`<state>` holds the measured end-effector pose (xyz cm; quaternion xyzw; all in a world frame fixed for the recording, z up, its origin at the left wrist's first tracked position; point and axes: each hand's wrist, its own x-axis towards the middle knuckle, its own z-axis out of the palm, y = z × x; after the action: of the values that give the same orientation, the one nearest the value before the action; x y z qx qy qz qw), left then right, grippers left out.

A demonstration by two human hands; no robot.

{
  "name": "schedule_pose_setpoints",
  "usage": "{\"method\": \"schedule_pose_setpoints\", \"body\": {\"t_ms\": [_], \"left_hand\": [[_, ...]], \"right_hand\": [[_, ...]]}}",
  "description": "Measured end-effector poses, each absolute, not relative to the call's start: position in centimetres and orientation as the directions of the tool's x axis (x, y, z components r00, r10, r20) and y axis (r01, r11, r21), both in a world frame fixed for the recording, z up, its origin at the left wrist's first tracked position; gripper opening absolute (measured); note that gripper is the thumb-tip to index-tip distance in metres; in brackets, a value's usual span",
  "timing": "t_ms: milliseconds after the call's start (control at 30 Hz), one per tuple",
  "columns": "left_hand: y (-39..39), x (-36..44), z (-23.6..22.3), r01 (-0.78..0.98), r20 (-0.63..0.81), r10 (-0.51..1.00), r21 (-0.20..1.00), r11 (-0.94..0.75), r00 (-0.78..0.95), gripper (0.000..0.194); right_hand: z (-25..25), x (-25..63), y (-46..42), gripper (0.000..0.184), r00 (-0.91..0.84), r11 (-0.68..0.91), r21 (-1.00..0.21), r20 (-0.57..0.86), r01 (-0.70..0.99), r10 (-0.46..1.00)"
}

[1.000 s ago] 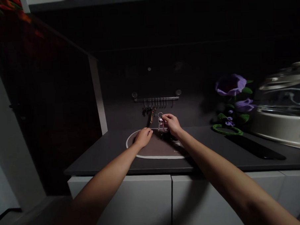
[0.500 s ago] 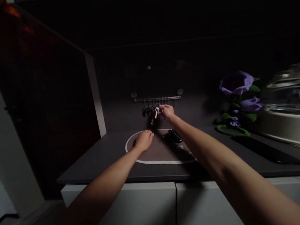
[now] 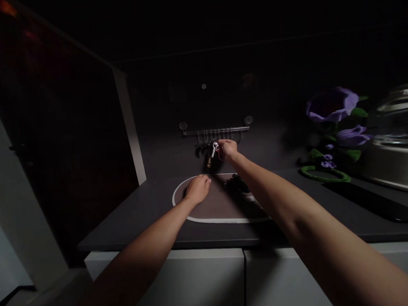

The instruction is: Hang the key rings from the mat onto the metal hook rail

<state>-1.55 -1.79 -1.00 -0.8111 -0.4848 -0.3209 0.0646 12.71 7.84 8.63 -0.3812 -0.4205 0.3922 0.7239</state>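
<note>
My right hand is raised to the wall rail of hooks and pinches a small key ring with a silver key, held right under the hooks. Other dark keys hang from the rail just left of it. My left hand rests loosely closed on an oval mat with a white rim on the dark countertop. A dark bunch of keys lies on the mat below my right forearm.
Purple artificial flowers with a green loop stand at the right. A metal pot with lid sits at the far right, a flat black object before it. White cabinet doors are below, and a dark tall panel rises left.
My right hand lifted the key ring from just above the mat up to the hook rail. My left hand stayed on the mat.
</note>
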Motion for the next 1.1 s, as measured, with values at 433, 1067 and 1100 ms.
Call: {"method": "schedule_pose_setpoints", "body": {"t_ms": [433, 1067, 1100], "left_hand": [[-1.4, -1.7, -1.2, 0.824, 0.578, 0.755, 0.234, -0.516, 0.309, 0.027], [-1.1, -2.0, -0.6, 0.634, 0.371, 0.916, 0.674, -0.38, 0.155, 0.007], [-1.1, -2.0, -0.3, 0.634, 0.335, 0.929, 0.686, -0.357, 0.161, 0.008]], "right_hand": [[6.8, 13.8, 9.1, 0.002, 0.242, 0.458, -0.883, 0.424, -0.102, 0.873], [6.8, 16.8, 3.3, 0.014, 0.222, 0.508, -0.854, 0.52, 0.112, 0.825], [6.7, 17.1, 2.7, 0.015, 0.219, 0.52, -0.845, 0.534, 0.121, 0.816]]}}
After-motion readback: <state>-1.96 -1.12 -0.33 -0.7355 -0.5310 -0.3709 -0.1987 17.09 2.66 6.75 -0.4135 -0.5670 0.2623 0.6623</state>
